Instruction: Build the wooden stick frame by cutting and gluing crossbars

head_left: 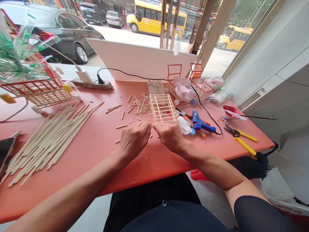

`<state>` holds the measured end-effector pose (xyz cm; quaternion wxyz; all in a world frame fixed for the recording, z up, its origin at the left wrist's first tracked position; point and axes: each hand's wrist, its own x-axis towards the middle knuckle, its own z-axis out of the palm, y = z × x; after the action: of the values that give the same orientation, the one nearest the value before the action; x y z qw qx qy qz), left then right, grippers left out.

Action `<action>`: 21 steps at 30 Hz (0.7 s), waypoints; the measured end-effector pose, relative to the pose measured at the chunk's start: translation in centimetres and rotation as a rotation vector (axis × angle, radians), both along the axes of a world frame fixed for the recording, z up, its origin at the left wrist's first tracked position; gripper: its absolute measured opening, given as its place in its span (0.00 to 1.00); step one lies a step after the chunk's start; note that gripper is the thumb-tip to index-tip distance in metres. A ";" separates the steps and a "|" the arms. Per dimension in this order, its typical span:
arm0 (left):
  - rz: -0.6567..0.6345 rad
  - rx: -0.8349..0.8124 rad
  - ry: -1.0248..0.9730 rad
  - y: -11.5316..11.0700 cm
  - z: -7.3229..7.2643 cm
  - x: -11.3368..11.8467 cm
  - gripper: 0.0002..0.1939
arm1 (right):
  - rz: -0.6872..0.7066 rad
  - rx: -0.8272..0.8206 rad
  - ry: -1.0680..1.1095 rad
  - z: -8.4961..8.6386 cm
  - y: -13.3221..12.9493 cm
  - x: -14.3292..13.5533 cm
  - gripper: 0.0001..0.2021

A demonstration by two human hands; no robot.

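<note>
My left hand and my right hand meet over the orange table, fingertips pinched together just in front of a small basket frame built of wooden sticks. Something thin seems held between the fingertips, but the fingers hide it. Short cut stick pieces lie scattered beyond my left hand. A long row of whole wooden sticks lies to the left.
A blue glue gun with a black cord lies right of the frame, yellow-handled cutters further right. Red wire baskets, a power strip, a stick-and-red-wire cart and a white board stand at the back.
</note>
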<state>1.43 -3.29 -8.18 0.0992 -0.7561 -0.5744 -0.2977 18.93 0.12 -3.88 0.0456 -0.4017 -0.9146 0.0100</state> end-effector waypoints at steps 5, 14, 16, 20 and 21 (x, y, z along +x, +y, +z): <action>0.004 -0.022 -0.014 0.0 0.0 0.0 0.17 | 0.000 0.015 -0.019 -0.1 0.0 0.0 0.14; 0.014 -0.015 0.013 -0.1 0.1 0.1 0.17 | -0.012 -0.033 -0.030 0.2 0.0 -0.1 0.15; 0.005 -0.009 0.014 0.0 0.1 0.1 0.17 | -0.018 -0.048 -0.035 0.4 0.0 -0.1 0.15; 0.002 -0.011 0.013 0.0 0.2 0.1 0.17 | -0.023 -0.053 -0.029 0.4 -0.1 -0.1 0.15; 0.005 -0.014 0.014 -0.1 0.2 0.1 0.17 | -0.020 -0.051 -0.022 0.4 -0.1 -0.1 0.15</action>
<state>1.55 -3.34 -7.94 0.0986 -0.7573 -0.5778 -0.2880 18.82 0.02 -3.45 0.0256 -0.4121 -0.9103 0.0283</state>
